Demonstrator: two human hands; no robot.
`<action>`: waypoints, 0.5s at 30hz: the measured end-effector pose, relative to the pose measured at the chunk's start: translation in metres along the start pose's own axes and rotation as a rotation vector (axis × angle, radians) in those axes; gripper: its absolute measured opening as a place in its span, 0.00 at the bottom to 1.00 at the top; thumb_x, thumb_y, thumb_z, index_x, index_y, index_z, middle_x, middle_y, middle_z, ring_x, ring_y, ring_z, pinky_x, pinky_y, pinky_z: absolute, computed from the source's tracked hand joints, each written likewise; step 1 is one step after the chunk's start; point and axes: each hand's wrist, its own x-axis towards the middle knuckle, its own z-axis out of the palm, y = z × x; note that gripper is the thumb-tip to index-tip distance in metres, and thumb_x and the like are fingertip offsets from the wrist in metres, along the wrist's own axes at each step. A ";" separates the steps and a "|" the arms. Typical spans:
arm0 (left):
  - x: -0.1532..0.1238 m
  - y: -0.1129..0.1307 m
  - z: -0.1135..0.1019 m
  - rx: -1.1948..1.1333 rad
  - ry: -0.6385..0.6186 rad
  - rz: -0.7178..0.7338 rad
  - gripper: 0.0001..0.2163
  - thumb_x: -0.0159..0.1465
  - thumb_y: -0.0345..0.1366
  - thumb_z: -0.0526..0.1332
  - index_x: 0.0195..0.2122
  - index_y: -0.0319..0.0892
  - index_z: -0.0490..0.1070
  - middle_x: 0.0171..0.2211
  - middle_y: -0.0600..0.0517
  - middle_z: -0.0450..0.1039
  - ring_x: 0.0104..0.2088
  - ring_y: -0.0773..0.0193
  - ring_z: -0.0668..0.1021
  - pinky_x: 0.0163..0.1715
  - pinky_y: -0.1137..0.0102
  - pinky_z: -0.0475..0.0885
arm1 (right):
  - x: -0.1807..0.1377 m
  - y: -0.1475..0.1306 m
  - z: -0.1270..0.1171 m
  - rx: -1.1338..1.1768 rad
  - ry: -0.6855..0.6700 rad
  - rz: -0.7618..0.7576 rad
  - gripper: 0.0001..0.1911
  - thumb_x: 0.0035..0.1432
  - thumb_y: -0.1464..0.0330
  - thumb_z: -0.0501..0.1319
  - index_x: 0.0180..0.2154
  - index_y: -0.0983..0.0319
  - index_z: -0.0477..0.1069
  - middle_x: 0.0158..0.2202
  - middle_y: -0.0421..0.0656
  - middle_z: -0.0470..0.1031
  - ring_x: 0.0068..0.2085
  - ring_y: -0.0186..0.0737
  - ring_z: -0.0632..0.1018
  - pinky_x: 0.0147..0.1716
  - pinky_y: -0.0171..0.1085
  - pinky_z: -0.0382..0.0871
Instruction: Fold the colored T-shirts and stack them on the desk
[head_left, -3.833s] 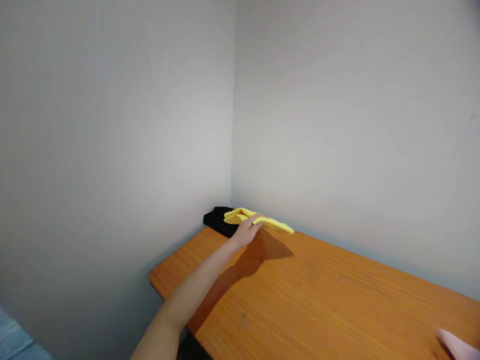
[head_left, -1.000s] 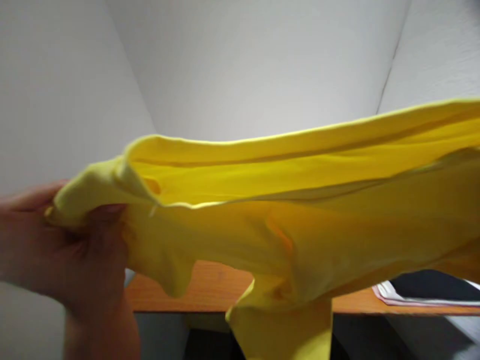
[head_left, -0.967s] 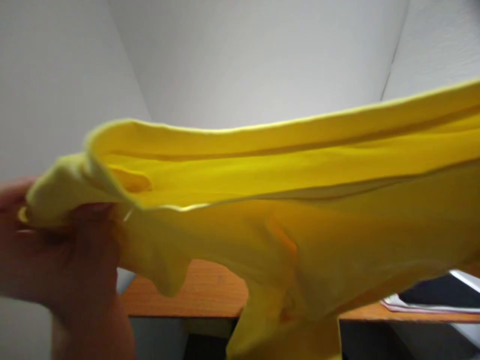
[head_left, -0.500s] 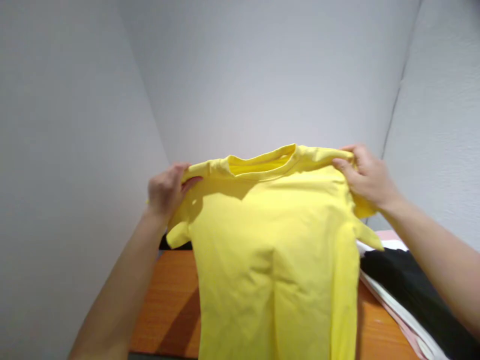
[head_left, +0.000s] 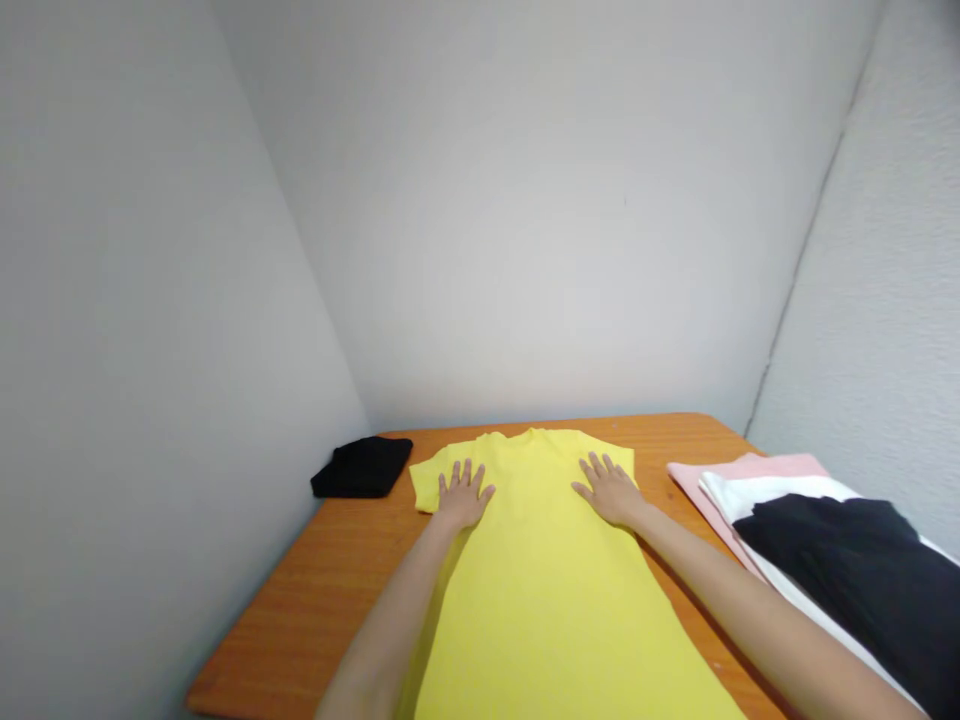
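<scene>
A yellow T-shirt [head_left: 551, 580] lies spread flat on the orange wooden table [head_left: 330, 590], collar toward the far wall. My left hand [head_left: 463, 495] rests palm down on its left shoulder area, fingers spread. My right hand [head_left: 609, 490] presses flat on the right shoulder area, fingers apart as well. Neither hand grips the cloth.
A folded black garment [head_left: 363, 467] sits at the far left corner by the wall. On the right lies a stack of clothes: pink [head_left: 739, 470], white [head_left: 765, 490] and black [head_left: 855, 550]. Grey walls close in on three sides.
The shirt, held up by the shoulders half a second ago, now lies flat on the table. Both hands have let go and rest open on it.
</scene>
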 end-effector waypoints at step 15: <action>0.045 -0.003 0.021 -0.073 0.035 -0.058 0.30 0.66 0.58 0.36 0.68 0.57 0.45 0.70 0.54 0.37 0.69 0.53 0.40 0.64 0.44 0.42 | 0.026 0.040 0.033 -0.034 0.053 0.091 0.36 0.65 0.46 0.44 0.67 0.56 0.51 0.69 0.45 0.43 0.68 0.57 0.45 0.64 0.54 0.40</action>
